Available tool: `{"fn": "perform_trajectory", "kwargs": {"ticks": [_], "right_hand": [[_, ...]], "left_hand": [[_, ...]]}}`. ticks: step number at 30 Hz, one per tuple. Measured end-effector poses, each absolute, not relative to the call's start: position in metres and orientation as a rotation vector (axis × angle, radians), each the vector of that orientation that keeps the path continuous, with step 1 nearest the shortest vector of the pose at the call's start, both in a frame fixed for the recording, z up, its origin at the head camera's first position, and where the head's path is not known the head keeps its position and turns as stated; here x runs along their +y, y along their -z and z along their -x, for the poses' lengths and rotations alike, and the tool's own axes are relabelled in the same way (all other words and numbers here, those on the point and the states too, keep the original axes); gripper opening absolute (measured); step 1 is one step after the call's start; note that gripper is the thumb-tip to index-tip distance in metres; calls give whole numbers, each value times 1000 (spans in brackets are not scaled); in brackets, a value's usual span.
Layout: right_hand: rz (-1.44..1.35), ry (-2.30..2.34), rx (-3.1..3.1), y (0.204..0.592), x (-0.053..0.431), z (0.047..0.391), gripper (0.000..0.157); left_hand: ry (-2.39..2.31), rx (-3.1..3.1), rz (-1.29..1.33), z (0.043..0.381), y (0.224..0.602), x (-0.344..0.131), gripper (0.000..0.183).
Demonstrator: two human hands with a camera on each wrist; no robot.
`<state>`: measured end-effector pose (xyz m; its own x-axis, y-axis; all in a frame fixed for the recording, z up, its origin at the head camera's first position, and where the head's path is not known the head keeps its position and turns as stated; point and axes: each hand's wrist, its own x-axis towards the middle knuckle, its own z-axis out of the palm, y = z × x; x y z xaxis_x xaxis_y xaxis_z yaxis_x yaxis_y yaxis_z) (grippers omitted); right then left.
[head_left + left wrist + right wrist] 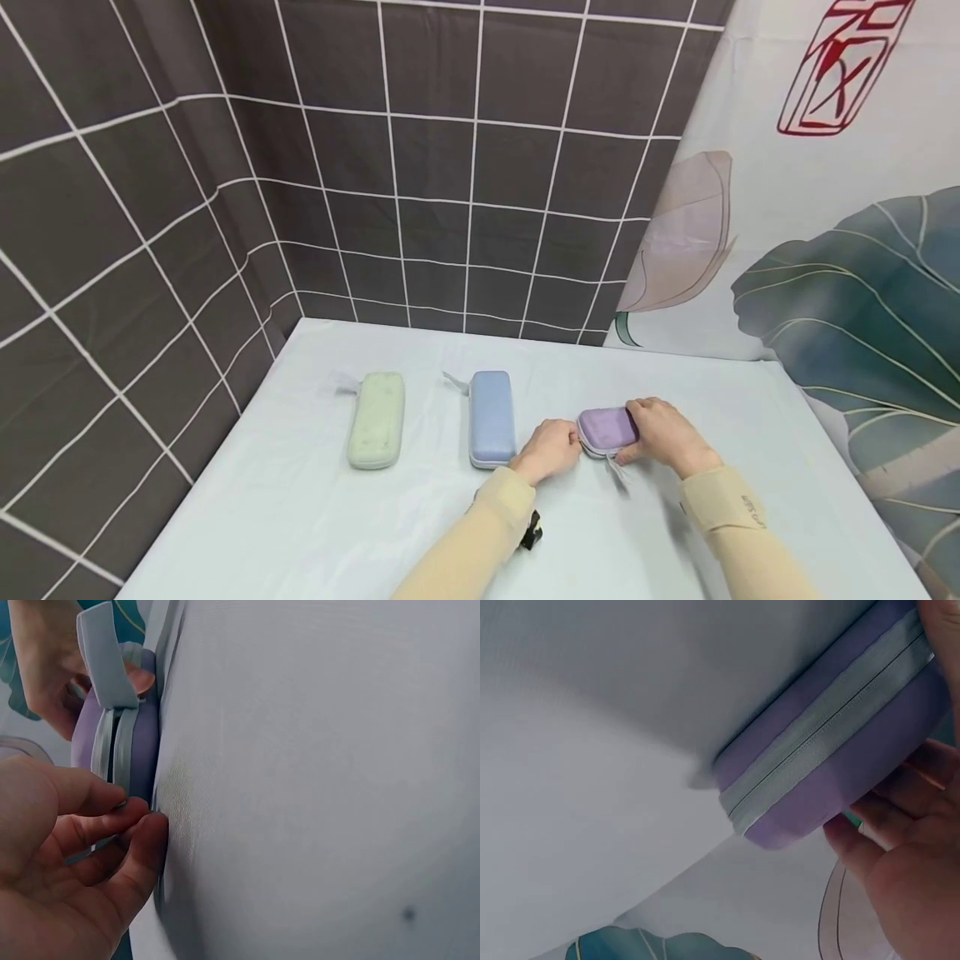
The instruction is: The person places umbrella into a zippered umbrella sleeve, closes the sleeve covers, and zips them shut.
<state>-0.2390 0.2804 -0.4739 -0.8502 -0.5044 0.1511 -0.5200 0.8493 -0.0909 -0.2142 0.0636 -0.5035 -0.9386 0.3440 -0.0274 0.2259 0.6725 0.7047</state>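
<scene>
A purple zippered case lies on the white tablecloth, right of centre. My right hand grips its right end, thumb at the near side and fingers over the far side. At the left end, my left hand pinches the zipper pull, which the fingertips mostly hide. In the left wrist view a dark gap shows along the zipper between those fingers and a pale fabric tab. The zipper stretch seen in the right wrist view is closed.
A blue case lies just left of my left hand, with a green case farther left. Both have pale tabs at their far left corners. Behind the table hangs a dark gridded curtain; a leaf-printed cloth hangs at the right.
</scene>
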Motion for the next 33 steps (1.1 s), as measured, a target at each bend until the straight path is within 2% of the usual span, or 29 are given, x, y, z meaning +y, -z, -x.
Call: {"fn": "perform_trajectory", "kwargs": {"ticks": [8, 15, 25, 33], "right_hand": [[-662, -156, -2893, 475, 273, 233, 77], [-689, -196, -2939, 471, 273, 231, 82], [-723, -360, -3020, 473, 302, 227, 80], [-606, -265, -3039, 470, 292, 225, 79]], "left_hand": [[-1139, 2712, -472, 215, 503, 63, 33], [-1179, 2702, -431, 214, 505, 61, 29], [-1191, 2713, -482, 213, 509, 60, 30], [-1199, 2751, -516, 218, 509, 62, 29]]}}
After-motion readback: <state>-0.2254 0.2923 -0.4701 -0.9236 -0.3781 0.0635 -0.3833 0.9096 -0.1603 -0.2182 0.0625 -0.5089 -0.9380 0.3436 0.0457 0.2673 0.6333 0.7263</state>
